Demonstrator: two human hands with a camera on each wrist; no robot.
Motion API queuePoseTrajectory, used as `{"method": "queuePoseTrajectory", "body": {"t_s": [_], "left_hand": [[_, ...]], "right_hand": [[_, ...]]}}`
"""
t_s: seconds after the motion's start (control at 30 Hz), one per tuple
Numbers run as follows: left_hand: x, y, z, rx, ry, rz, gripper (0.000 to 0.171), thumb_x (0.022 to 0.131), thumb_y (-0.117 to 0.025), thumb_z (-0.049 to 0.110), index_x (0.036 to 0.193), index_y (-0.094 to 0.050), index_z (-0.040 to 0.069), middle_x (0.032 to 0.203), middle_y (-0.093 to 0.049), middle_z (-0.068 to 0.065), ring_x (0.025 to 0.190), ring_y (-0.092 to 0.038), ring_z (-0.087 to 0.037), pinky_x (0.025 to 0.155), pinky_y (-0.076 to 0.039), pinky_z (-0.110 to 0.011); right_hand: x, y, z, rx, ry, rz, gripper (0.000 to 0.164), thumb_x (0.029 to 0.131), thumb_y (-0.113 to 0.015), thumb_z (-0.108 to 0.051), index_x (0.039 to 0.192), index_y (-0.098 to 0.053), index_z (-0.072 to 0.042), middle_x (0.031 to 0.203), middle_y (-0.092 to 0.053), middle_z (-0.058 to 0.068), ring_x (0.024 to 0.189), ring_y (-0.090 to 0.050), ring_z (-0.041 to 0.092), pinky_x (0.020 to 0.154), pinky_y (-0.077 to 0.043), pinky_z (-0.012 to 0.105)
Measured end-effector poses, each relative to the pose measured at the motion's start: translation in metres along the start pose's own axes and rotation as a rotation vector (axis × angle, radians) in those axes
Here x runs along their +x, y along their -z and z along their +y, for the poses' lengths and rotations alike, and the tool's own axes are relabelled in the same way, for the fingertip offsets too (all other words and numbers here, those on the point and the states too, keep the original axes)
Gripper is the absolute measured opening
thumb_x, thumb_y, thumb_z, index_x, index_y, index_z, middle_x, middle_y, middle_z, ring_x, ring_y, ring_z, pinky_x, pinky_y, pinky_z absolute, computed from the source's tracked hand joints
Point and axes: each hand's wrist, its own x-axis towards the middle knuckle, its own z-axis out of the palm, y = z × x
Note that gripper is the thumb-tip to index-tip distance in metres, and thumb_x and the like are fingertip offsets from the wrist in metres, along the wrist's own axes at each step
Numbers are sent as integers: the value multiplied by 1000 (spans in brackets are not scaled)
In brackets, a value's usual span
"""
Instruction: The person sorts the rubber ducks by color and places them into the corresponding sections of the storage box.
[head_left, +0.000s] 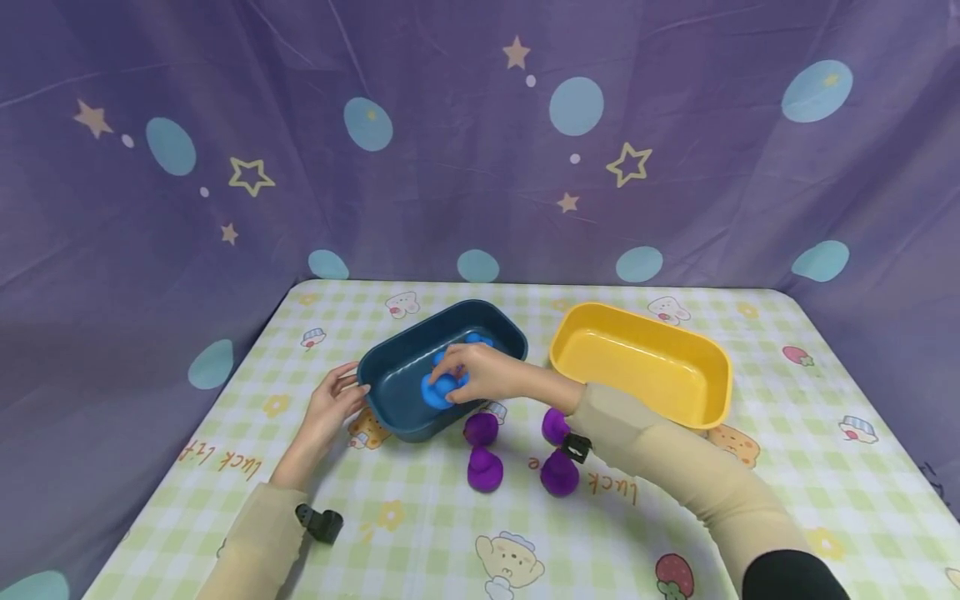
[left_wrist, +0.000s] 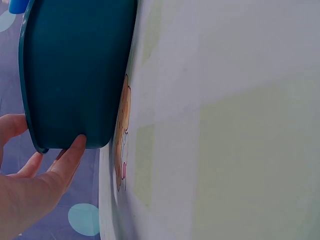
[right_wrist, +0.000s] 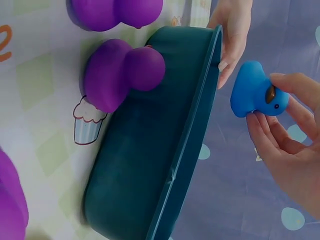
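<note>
My right hand (head_left: 491,372) pinches a blue toy duck (right_wrist: 255,92) between thumb and fingers, above the dark teal basin (head_left: 420,430). Other blue pieces (head_left: 477,338) show inside that basin, partly hidden by the hand. At the basin's left end is my left hand (head_left: 328,410), its fingers spread and touching the outer wall and rim. The left wrist view shows one fingertip (left_wrist: 80,141) against the end wall. Several purple toy ducks (head_left: 485,469) stand on the cloth in front of the basin, two of them partly behind the right forearm.
A yellow basin (head_left: 716,387) stands to the right of the teal one, with the right sleeve crossing in front. The checked tablecloth (head_left: 420,550) covers the table. A purple patterned curtain (head_left: 450,192) hangs behind and at the sides.
</note>
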Motion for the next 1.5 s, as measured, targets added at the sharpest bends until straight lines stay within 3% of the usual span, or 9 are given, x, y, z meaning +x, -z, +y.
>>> {"method": "queuePoseTrajectory", "body": {"t_s": [0.23,0.57,0.8,1.13,1.5], "left_hand": [[0,-1,2,3,10,5,57,85,-58,18,133,-31,3,126,-40,-21,88,-56,-2,77,-49,-20],[7,3,-14,-51,-31,3,61,80,-64,27,131,-36,6,119,-46,-13,88,-58,-5,75,-49,-19],[0,-1,1,-27,-11,12,59,83,-60,18,132,-32,1,124,-41,-22,87,-57,-3,74,-49,-17],[-1,-3,7,5,53,1,55,88,-54,12,135,-28,3,129,-38,-21,86,-55,1,76,-47,-15],[-1,-1,3,-18,-5,-3,61,84,-60,19,133,-30,1,124,-41,-21,88,-58,-6,75,-49,-18]], "right_hand": [[11,-2,6,40,-51,-26,29,74,-69,-9,103,-66,-7,94,-57,4,90,-55,14,75,-46,14],[25,-12,18,31,-100,-57,29,74,-70,-10,103,-66,-9,96,-60,3,90,-56,14,74,-45,13],[34,-15,23,46,-135,-74,29,73,-71,-11,102,-67,-10,97,-61,5,88,-57,13,74,-45,15],[45,-20,30,133,-222,-94,27,73,-71,-9,100,-67,-8,100,-65,6,90,-58,14,76,-45,15],[51,-31,39,168,-269,-100,26,72,-71,-6,99,-67,-5,102,-64,7,94,-57,15,79,-44,15]]}}
